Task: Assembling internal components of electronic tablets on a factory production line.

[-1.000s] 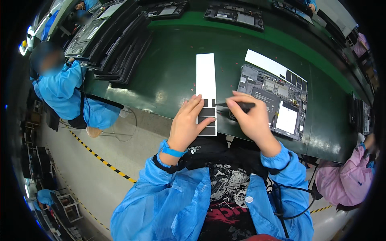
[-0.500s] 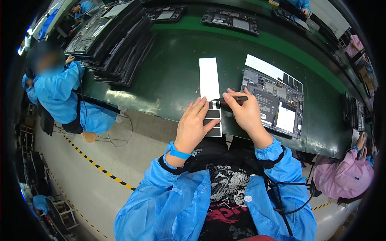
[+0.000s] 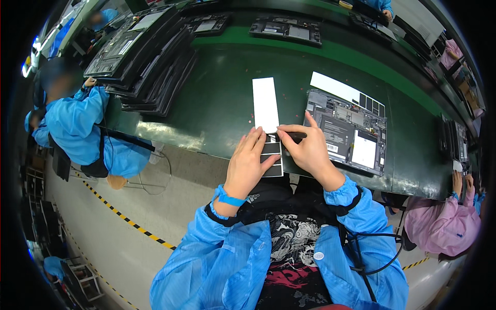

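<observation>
Right hand [image 3: 311, 150] has shifted left in the head view since the earlier frame, bringing its fingertips to the right edge of the strip [image 3: 265, 103], close to the left hand [image 3: 246, 157]. The left hand stays laid flat on the strip's lower part, fingers extended, thumb across the black pads [image 3: 269, 148]. Right thumb and index finger are pinched together on a dark tool [image 3: 297, 135]; its tip is hidden. The hands are near each other, with no contact between them visible.

The strip lies on the table [image 3: 217, 103], its white end projecting beyond the left fingertips. This shift suggests that work is concentrated at the uppermost pads; whether a pad has lifted cannot be told.

Markings: just right of the right hand, the opened laptop [image 3: 318, 101] carries a battery [image 3: 338, 130] with lines of pale print, too small to read, and a white barcode label [image 3: 332, 148] below them. Farther right, a white panel [image 3: 363, 150] has faint marks, not legible. Beyond the right hand, the second strip [image 3: 333, 87] shows no readable writing. Nearer the wearer than both hands, dark cloth [image 3: 253, 197] bears a white logo, and the shirt [image 3: 294, 235] has red lettering under a white graphic.
</observation>
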Tool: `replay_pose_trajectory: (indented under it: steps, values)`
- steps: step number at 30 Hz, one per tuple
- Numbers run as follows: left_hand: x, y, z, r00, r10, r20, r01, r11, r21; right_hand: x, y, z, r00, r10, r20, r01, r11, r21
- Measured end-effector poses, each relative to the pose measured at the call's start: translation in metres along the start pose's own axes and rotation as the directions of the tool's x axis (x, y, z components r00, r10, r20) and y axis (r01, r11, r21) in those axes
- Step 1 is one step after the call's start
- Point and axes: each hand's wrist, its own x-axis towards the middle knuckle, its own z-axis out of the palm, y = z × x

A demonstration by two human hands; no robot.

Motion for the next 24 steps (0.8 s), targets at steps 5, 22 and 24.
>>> replay_pose_trajectory:
  steps: [5, 22, 24]
  values:
    - [0.000, 0.003, 0.001, 1.000, 0.025, 0.013, -0.025, 0.999, 0.020, -0.004, 0.004, -0.006, 0.999, -0.052, -0.011, 0.053, 0.995, 0.089]
    - [0.133, 0.045, -0.001, 0.666, 0.618, 0.418, -0.524, 0.786, -0.328, 0.007, 0.096, -0.144, 0.873, 0.488, -0.018, -0.341, 0.635, 0.693]
    - [0.134, 0.046, 0.012, 0.584, 0.675, 0.451, -0.570, 0.737, -0.364, 0.009, 0.092, -0.138, 0.894, 0.448, 0.011, -0.339, 0.660, 0.671]
